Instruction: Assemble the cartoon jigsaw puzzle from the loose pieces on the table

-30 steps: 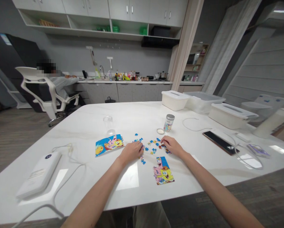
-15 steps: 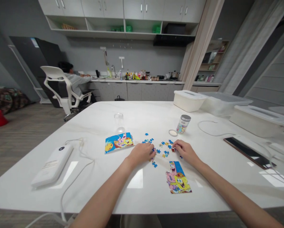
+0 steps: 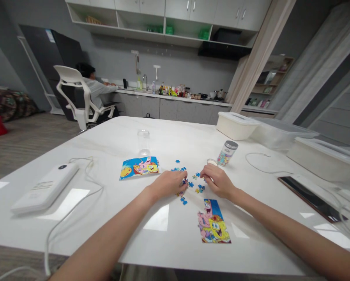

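Observation:
Loose blue and yellow jigsaw pieces (image 3: pixel 200 189) lie scattered between my hands. My left hand (image 3: pixel 170 182) rests low over the left cluster, fingers curled down and hiding several pieces. My right hand (image 3: pixel 218 181) pinches thumb and fingers together at the right cluster; what sits between the fingertips is too small to make out. Nearer to me lies a partly joined cartoon puzzle (image 3: pixel 213 222) with a yellow and a pink character. A picture sheet (image 3: pixel 140 167) with the same characters lies beyond my left hand, slightly curved up off the table.
A printed can (image 3: pixel 227 153) stands past my right hand, its ring-like lid (image 3: pixel 212 161) beside it. A clear jar (image 3: pixel 144 143) stands behind the sheet. A white power bank (image 3: pixel 46 187) with cable is left, a phone (image 3: pixel 311 198) right, plastic boxes (image 3: pixel 237 125) back right.
My right hand has shifted left across the pieces, closer to my left hand, and now partly covers the right cluster. My left hand stays over its pieces. The camera view has tilted and turned slightly.

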Tool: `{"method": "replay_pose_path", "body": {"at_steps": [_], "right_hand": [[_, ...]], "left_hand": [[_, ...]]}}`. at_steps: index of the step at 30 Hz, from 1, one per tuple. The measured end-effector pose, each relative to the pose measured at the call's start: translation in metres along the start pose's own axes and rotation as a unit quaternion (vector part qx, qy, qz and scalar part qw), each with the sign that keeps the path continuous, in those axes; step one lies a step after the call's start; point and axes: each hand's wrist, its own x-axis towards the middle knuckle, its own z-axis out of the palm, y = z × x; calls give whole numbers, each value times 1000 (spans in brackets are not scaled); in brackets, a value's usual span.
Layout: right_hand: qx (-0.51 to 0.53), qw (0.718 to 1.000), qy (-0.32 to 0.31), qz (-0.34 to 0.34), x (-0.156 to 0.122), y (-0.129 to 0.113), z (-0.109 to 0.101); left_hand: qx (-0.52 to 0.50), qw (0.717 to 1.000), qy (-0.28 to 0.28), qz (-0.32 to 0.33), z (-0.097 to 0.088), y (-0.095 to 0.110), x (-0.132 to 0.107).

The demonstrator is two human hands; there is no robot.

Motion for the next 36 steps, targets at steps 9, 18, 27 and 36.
{"method": "replay_pose_path", "body": {"at_steps": [9, 18, 27, 36], "right_hand": [[1, 999, 2, -40, -18, 0, 9], [76, 971, 139, 181, -37, -8, -14], [90, 981, -59, 159, -37, -11, -4], [67, 991, -81, 81, -38, -23, -1]], "left_hand": [[-2, 1000, -20, 2, -4, 9, 0], [-3, 1000, 13, -20, -8, 1, 0], [-11, 1000, 28, 1, -6, 9, -1], [-62, 997, 34, 3, -3, 24, -4]]}}
